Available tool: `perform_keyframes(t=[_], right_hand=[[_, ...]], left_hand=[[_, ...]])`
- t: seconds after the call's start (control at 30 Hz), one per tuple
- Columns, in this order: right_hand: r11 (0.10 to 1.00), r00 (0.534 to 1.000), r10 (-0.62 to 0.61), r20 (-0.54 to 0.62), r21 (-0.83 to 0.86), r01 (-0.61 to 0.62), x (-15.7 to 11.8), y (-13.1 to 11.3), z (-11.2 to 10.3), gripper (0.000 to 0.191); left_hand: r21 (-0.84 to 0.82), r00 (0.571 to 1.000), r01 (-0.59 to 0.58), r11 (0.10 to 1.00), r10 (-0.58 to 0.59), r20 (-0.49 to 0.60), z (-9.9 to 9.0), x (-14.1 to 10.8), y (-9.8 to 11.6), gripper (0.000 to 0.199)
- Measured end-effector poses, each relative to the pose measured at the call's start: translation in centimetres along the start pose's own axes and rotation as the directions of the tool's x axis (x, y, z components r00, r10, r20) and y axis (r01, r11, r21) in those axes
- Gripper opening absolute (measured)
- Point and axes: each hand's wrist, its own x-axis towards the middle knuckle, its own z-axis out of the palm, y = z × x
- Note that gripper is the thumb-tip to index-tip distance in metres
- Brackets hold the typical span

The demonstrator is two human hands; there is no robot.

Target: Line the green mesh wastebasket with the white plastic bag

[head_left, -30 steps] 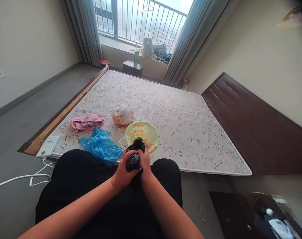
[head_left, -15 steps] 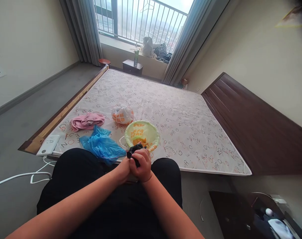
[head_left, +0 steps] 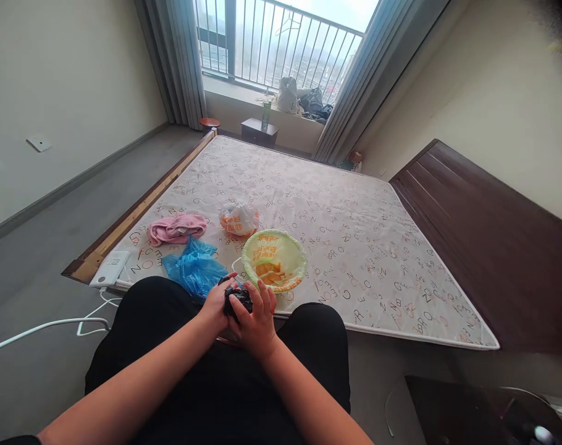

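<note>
Black plastic bag (head_left: 237,301) was soft, light | your left hand (head_left: 215,304) and right hand (head_left: 255,318) closed on it, squeeze mid-wad | just before yellow bag (head_left: 274,259)

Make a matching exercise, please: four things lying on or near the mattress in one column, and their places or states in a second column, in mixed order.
Things:
1. black bag
2. pink cloth
3. blue plastic bag
4. yellow-green bag

Places or states:
A. spread open on the mattress, in front of the hands
B. crumpled, between the pink cloth and the left hand
C. bunched up, held by both hands
D. near the mattress's left edge

Pairs: 1-C, 2-D, 3-B, 4-A
</note>
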Motion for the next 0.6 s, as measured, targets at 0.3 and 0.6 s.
perform_keyframes(t=[0.3, 0.6], right_hand=[[0.922, 0.972, -0.232, -0.035, 0.309, 0.232, 1.7, 0.2, -2.0, 0.057], [0.982, 0.995, 0.091, 0.029, 0.165, -0.094, 6.2, 2.9, -5.5, 0.021]], left_hand=[[0.289, 0.952, -0.004, 0.957, -0.085, 0.293, -0.1, -1.2, -3.3, 0.052], [0.500, 0.800, 0.043, 0.865, -0.329, 0.501, -0.9, -5.1, -2.0, 0.065]])
